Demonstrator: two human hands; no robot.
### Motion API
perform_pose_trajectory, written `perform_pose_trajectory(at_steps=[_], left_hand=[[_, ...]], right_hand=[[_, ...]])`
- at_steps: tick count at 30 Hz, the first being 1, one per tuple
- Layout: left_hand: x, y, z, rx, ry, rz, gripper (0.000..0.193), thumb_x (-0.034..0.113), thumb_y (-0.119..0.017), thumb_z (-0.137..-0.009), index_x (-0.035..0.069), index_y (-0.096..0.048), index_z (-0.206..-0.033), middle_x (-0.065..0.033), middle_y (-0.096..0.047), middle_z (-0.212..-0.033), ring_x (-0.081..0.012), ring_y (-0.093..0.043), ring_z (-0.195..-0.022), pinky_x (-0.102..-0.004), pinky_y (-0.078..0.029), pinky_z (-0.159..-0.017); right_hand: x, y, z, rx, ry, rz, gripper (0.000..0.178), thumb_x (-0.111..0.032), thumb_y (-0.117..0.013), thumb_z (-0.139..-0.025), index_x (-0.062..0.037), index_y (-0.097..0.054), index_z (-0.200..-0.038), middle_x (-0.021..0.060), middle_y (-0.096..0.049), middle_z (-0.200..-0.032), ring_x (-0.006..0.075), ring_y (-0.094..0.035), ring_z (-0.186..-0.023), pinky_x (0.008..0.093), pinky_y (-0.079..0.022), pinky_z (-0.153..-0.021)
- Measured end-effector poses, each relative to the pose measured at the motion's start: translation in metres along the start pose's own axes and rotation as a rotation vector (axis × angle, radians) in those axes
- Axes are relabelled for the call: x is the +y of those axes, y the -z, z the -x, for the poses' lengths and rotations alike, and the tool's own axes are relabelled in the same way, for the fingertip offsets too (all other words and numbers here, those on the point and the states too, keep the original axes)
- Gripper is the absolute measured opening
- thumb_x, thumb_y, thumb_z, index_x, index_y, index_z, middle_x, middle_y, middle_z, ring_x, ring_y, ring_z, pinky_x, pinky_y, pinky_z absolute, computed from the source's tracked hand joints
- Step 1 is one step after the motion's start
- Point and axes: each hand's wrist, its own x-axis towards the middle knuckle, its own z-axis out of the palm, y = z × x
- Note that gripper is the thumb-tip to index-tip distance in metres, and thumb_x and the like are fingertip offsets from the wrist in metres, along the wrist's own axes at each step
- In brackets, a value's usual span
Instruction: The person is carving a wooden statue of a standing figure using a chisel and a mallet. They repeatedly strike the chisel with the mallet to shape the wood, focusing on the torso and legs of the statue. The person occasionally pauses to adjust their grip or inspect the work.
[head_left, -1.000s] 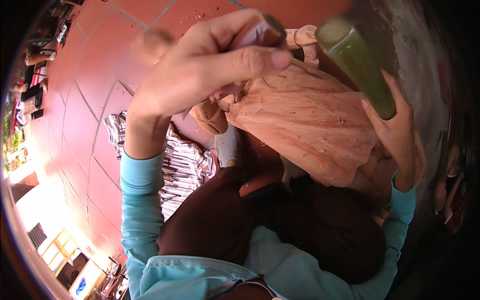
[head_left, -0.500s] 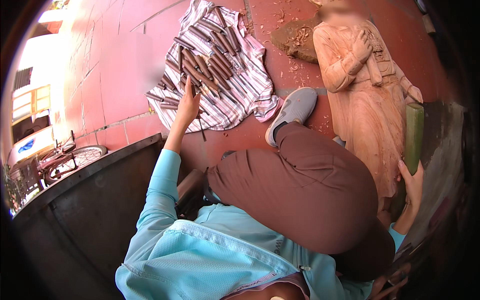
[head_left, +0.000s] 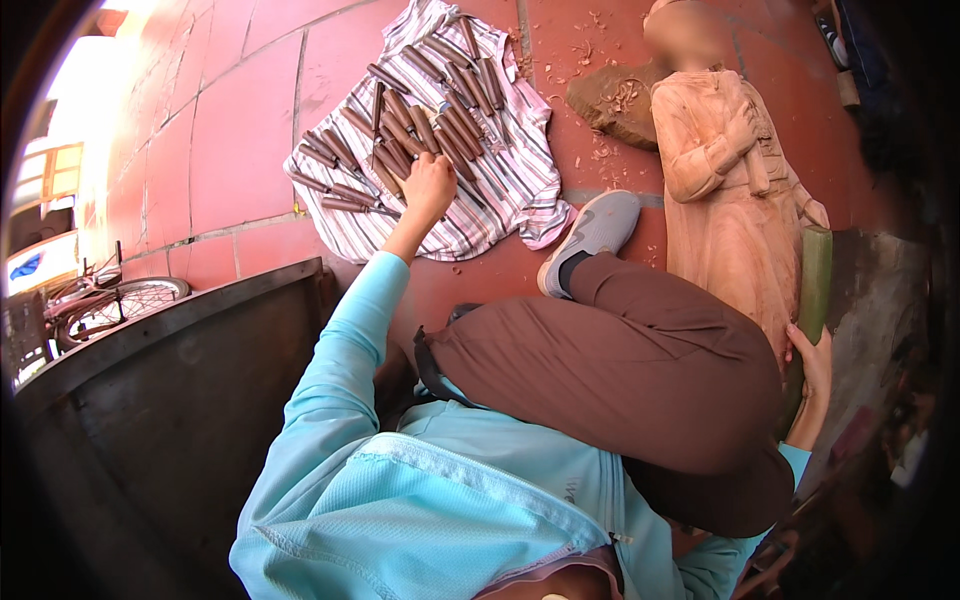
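Observation:
Many carving chisels (head_left: 397,107) with brown handles and thin metal blades lie on a striped cloth (head_left: 470,235). My left hand (head_left: 431,186) is over the near side of them, fingers curled in; what they hold, if anything, is hidden. On the right, my right hand (head_left: 814,362) is closed round the lower part of a green cylindrical club (head_left: 815,280). The club lies along the side of a carved wooden statue (head_left: 725,235), a robed figure with one hand at its chest.
A brown block (head_left: 605,112) strewn with wood shavings lies beside the statue. My grey shoe (head_left: 600,232) stands between cloth and statue. A dark metal panel (head_left: 180,400) rises at left, with a bicycle (head_left: 120,310) beyond it. Red tiles (head_left: 245,130) form the floor.
My left hand has moved right across the chisels, and its extended finger has curled in. My right hand stays on the green club. The whole view has shifted slightly.

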Motion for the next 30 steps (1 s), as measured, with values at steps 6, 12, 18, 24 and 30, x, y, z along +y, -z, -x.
perform_pose_trajectory(at_steps=[6, 12, 18, 24, 30], left_hand=[[0.029, -0.038, 0.005, -0.263, 0.194, 0.022, 0.033, 0.028, -0.066, -0.079, -0.003, -0.071, -0.087, -0.0242, -0.069, -0.091, -0.0395, -0.068, -0.089, -0.048, -0.054, -0.078], [0.012, -0.042, -0.007, -0.491, 0.738, 1.228, 0.013, 0.003, -0.058, -0.09, -0.006, -0.062, -0.083, -0.0158, -0.069, -0.081, -0.0241, -0.071, -0.073, -0.0302, -0.061, -0.063], [0.106, 0.051, 0.0, -0.514, 0.467, 1.387, 0.023, -0.002, -0.051, -0.093, -0.001, -0.042, -0.115, -0.016, -0.063, -0.107, -0.0269, -0.069, -0.093, -0.0305, -0.061, -0.07], [0.284, 0.144, -0.004, -0.362, -0.143, 1.433, 0.044, 0.004, -0.053, -0.097, 0.007, -0.02, -0.127, -0.0169, -0.053, -0.112, -0.0255, -0.068, -0.093, -0.0304, -0.059, -0.071], [0.425, 0.137, 0.006, -0.084, -0.757, 1.394, 0.024, 0.023, -0.059, -0.096, 0.004, -0.052, -0.109, -0.0121, -0.061, -0.087, -0.0254, -0.066, -0.077, -0.0351, -0.053, -0.062]], right_hand=[[-0.011, -0.009, 0.004, -0.004, 0.009, -0.038, 0.022, -0.012, -0.07, -0.083, -0.0015, -0.056, -0.095, 0.0024, -0.055, -0.07, 0.0106, -0.051, -0.054, 0.0249, -0.042, -0.05], [-0.017, -0.006, 0.011, -0.033, 0.038, -0.079, 0.024, -0.009, -0.072, -0.081, -0.0002, -0.056, -0.097, 0.0025, -0.056, -0.072, 0.0105, -0.052, -0.053, 0.025, -0.043, -0.049], [-0.033, 0.001, 0.006, -0.118, -0.033, -0.113, 0.027, -0.01, -0.072, -0.081, 0.0006, -0.055, -0.1, 0.0032, -0.056, -0.073, 0.0097, -0.052, -0.053, 0.024, -0.043, -0.049], [-0.033, 0.008, -0.002, -0.16, -0.129, -0.151, 0.028, -0.01, -0.071, -0.083, 0.0017, -0.054, -0.103, 0.0032, -0.054, -0.075, 0.0091, -0.052, -0.054, 0.0241, -0.044, -0.048], [-0.034, 0.004, -0.003, -0.123, -0.056, -0.23, 0.033, -0.014, -0.071, -0.086, 0.0032, -0.054, -0.108, 0.003, -0.052, -0.082, 0.0103, -0.054, -0.059, 0.025, -0.049, -0.051]])
